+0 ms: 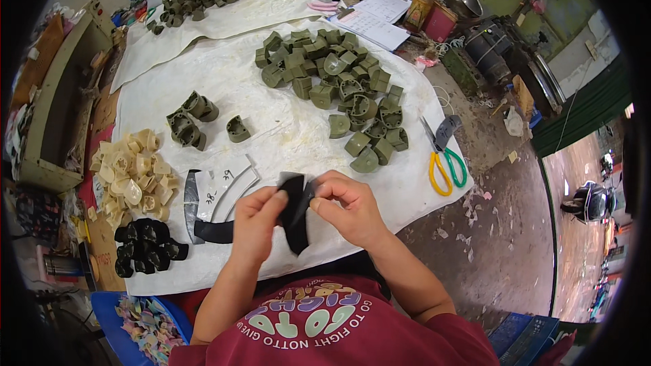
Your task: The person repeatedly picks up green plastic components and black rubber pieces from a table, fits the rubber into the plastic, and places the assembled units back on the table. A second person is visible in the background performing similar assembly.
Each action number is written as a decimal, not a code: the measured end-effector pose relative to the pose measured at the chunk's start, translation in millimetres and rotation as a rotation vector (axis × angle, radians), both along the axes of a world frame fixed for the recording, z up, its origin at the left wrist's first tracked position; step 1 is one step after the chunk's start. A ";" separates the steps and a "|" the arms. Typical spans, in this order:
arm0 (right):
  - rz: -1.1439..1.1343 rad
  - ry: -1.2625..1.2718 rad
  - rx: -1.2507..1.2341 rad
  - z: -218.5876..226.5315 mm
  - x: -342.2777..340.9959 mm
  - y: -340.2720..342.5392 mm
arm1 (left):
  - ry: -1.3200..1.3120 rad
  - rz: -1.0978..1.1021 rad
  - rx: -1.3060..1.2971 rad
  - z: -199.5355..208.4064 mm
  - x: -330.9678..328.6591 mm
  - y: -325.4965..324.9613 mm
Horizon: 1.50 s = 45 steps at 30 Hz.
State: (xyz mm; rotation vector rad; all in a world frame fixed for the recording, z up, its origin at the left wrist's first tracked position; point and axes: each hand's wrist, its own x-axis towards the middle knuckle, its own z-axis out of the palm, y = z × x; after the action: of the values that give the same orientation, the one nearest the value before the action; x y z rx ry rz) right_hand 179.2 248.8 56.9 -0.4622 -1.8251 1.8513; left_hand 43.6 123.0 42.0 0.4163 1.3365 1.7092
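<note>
Above the near edge of the white-covered table, my left hand (pixel 256 220) pinches a thin, curved black strip (pixel 294 220) between thumb and fingers. My right hand (pixel 352 209) is closed on the strip's upper right edge, fingertips pressed together. A paler grey edge shows at its top. Left of my hands lies a white curved template (pixel 220 188) with handwriting. Another black curved strip (pixel 214 232) is beside it. Close by are a cluster of black heel-shaped pieces (pixel 146 245) and a pile of cream ones (pixel 135 173).
A large heap of olive-green heel-shaped pieces (pixel 332 71) spreads over the table's far right, with a few more (pixel 192 118) at the left. Scissors (pixel 442 163) with yellow and green handles lie near the right edge. A blue tub of scraps (pixel 102 325) stands at lower left.
</note>
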 end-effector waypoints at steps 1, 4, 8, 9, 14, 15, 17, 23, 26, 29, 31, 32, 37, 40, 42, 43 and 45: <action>-0.004 0.126 -0.042 -6.3 1.1 1.0 | 0.079 0.048 -0.047 -2.9 -2.2 -2.0; 0.082 0.307 -0.320 -8.5 17.8 5.9 | 0.628 0.221 -0.254 -22.6 -13.3 -27.1; 0.016 0.444 -0.551 -8.7 56.5 9.2 | 1.021 0.302 -0.410 -46.7 -42.6 -61.4; -0.008 0.481 -0.592 -9.4 68.4 13.1 | 1.039 0.249 -0.487 -41.9 -47.1 -63.7; -0.281 0.598 -0.523 4.1 97.7 29.5 | 1.387 0.285 -0.514 -9.2 -51.1 -51.9; -0.318 0.570 -0.507 3.1 104.0 33.0 | 1.378 0.260 -0.467 -5.4 -49.7 -42.1; -0.381 0.535 -0.492 0.8 110.2 36.6 | 1.473 0.189 -0.310 2.2 -32.8 -7.7; -0.441 0.529 -0.490 -6.9 111.4 39.6 | 1.444 -0.109 0.025 -0.4 18.1 122.6; -0.470 0.531 -0.490 -5.2 113.6 41.0 | 1.540 -0.192 -0.196 -15.3 25.5 164.4; -0.487 0.528 -0.472 -6.7 118.3 42.3 | 1.327 -0.268 -0.209 -23.5 17.2 170.8; -0.483 0.513 -0.466 -12.2 120.9 45.5 | 0.920 -0.221 -0.158 -24.1 5.0 160.8; -0.491 0.494 -0.489 -10.0 117.4 45.9 | 0.719 -0.194 -0.134 -22.2 -4.1 153.6; -0.402 0.242 -0.564 -0.4 85.6 38.1 | -0.079 -0.215 0.043 1.0 -26.1 97.6; -0.239 0.113 -0.580 1.5 53.8 28.6 | -0.247 -0.189 0.142 0.4 -20.3 65.4; -0.188 0.085 -0.528 6.2 36.0 20.7 | -0.319 -0.155 0.179 -1.1 -18.0 50.0; -0.163 0.079 -0.513 3.4 32.5 18.3 | -0.352 -0.151 0.201 -3.2 -17.7 43.1; -0.115 0.075 -0.491 3.9 26.7 15.5 | -0.407 -0.157 0.233 -6.8 -19.0 31.1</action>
State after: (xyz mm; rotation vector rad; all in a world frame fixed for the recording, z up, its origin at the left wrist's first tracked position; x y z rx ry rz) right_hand 205.9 264.3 60.8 -0.6418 -1.2560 2.1970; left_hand 24.6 154.2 35.2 0.2761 0.7967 1.7102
